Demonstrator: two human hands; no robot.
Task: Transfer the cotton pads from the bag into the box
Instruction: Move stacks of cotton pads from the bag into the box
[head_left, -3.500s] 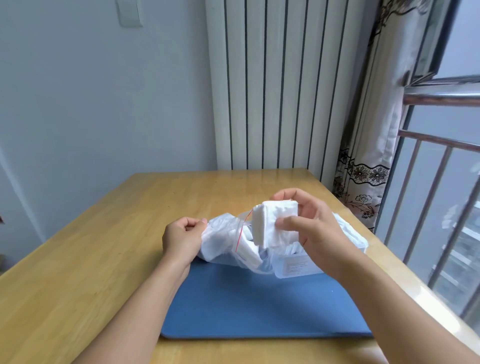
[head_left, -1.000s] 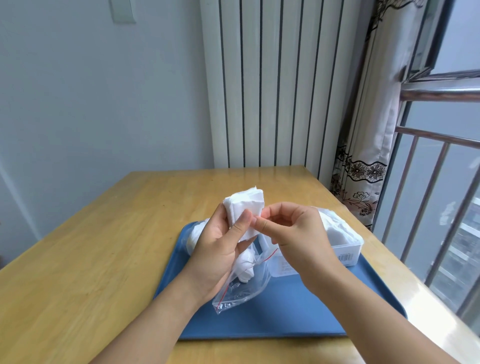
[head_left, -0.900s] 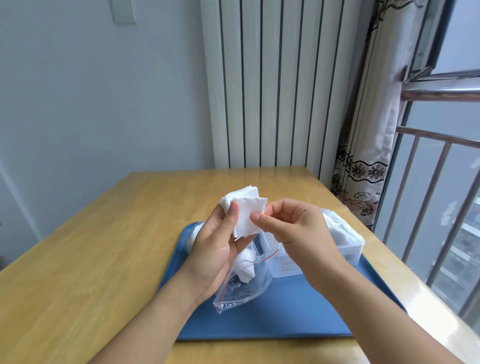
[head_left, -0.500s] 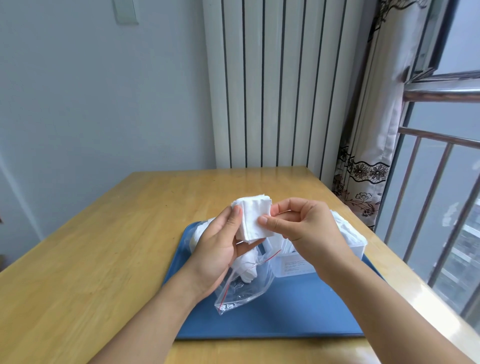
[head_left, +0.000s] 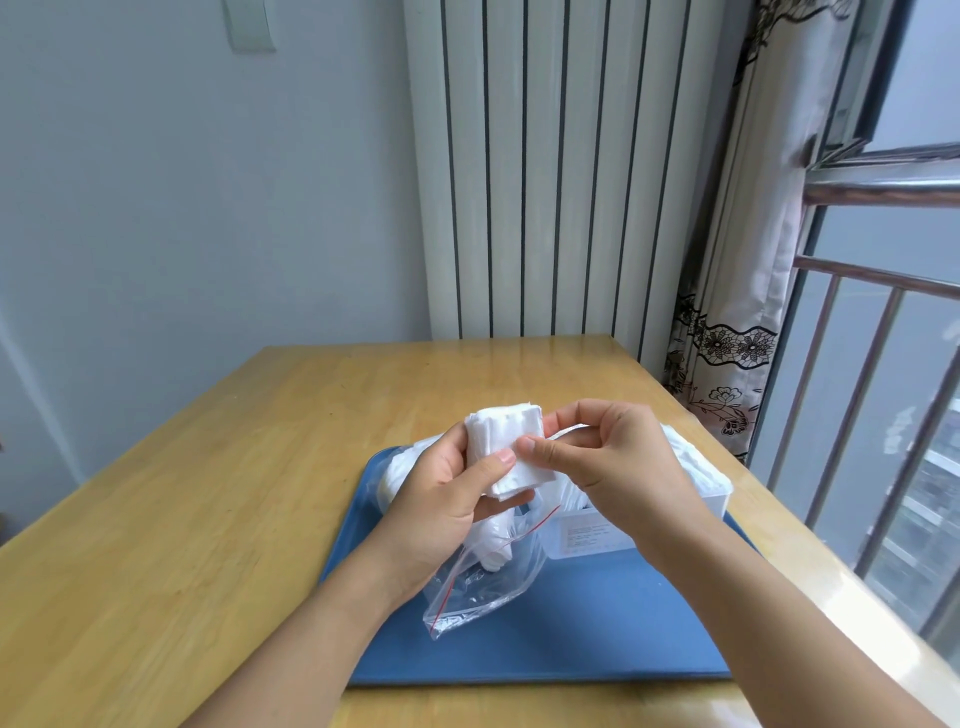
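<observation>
A stack of white square cotton pads (head_left: 506, 447) is held up above the blue tray (head_left: 597, 634). My left hand (head_left: 447, 499) grips the stack from the left, thumb across its front. My right hand (head_left: 602, 457) pinches the stack's right edge between thumb and fingers. A clear zip bag (head_left: 488, 582) with a red seal line hangs below my left hand, a few pads still inside it. The clear plastic box (head_left: 597, 535) with a label stands on the tray behind my right hand, white pads (head_left: 691, 462) piled in it.
The tray lies on a wooden table (head_left: 208, 519). A white radiator (head_left: 545, 171) stands behind the table, a patterned curtain (head_left: 737, 312) and a window railing (head_left: 883, 364) to the right.
The pad stack has turned and tilted in my hands and sits a little lower and further right. My right hand has closed in on its right edge.
</observation>
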